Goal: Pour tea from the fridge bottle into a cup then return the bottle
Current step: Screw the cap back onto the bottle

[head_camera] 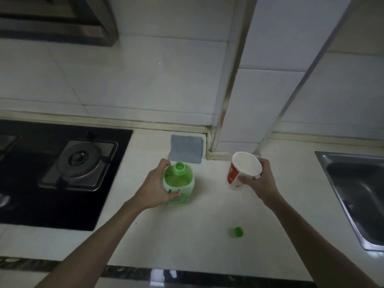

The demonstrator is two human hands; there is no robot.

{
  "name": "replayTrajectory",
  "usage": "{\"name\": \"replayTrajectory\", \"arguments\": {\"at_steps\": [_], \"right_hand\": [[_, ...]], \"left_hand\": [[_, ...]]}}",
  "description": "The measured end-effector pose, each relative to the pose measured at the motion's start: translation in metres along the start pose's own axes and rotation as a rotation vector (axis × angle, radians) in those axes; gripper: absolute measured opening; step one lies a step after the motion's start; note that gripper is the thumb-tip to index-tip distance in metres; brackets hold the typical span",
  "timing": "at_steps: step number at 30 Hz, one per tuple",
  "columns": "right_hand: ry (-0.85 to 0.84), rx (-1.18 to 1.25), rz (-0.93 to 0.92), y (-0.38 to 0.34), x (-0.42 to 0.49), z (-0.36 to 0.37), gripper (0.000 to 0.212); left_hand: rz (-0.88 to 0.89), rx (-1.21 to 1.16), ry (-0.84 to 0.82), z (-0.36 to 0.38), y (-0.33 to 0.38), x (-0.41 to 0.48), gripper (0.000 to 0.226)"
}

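Observation:
A green plastic tea bottle (182, 181) stands upright on the pale countertop (203, 235), its neck uncapped. My left hand (154, 187) grips its left side, fingers curled round the body. To the right, my right hand (259, 179) holds a red and white paper cup (242, 170) by its rim and side. The cup is tilted, its white inside facing me, and looks empty. The bottle's green cap (238, 232) lies loose on the counter, nearer me and to the right.
A black gas hob (62, 173) with a burner fills the left of the counter. A steel sink (357, 196) is sunk in at the right. A grey cloth (187, 148) lies flat against the tiled back wall, beside a protruding tiled column (259, 80).

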State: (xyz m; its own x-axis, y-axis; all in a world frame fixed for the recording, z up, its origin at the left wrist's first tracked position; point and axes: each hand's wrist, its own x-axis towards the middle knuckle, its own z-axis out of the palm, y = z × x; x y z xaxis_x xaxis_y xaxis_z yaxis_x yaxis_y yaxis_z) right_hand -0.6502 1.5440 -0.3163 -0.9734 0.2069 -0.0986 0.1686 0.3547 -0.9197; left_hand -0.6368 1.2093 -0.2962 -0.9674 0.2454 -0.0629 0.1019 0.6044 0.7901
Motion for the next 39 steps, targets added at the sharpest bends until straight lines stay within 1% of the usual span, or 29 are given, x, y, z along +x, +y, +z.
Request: {"name": "replayTrajectory", "arguments": {"at_steps": [5, 11, 18, 26, 29, 32, 35, 37, 39], "right_hand": [[0.022, -0.027, 0.061, 0.018, 0.008, 0.015, 0.079], [0.025, -0.048, 0.059, 0.033, 0.012, 0.028, 0.079], [0.035, -0.057, 0.060, 0.044, 0.011, 0.035, 0.081], [0.046, -0.060, 0.043, 0.049, 0.016, 0.039, 0.085], [0.061, -0.043, 0.039, 0.052, 0.012, 0.041, 0.090], [0.057, -0.037, 0.117, 0.062, 0.001, 0.041, 0.100], [0.053, -0.182, 0.237, 0.078, -0.025, 0.040, 0.102], [0.037, -0.321, 0.260, 0.089, -0.047, 0.038, 0.095], [-0.022, -0.419, 0.239, 0.101, -0.066, 0.033, 0.086]], "left_hand": [[0.011, -0.004, -0.018, 0.017, -0.017, -0.006, 0.073], [0.031, -0.024, -0.014, 0.030, -0.027, -0.011, 0.071], [0.025, -0.045, -0.019, 0.038, -0.033, -0.016, 0.074], [-0.012, -0.073, -0.035, 0.036, -0.038, -0.020, 0.076], [-0.026, -0.101, -0.049, 0.035, -0.038, -0.022, 0.078], [-0.028, -0.127, -0.041, 0.035, -0.037, -0.026, 0.079], [-0.039, -0.178, -0.020, 0.036, -0.037, -0.032, 0.078], [-0.061, -0.212, -0.019, 0.037, -0.037, -0.034, 0.079], [-0.076, -0.233, -0.022, 0.037, -0.037, -0.034, 0.080]]}}
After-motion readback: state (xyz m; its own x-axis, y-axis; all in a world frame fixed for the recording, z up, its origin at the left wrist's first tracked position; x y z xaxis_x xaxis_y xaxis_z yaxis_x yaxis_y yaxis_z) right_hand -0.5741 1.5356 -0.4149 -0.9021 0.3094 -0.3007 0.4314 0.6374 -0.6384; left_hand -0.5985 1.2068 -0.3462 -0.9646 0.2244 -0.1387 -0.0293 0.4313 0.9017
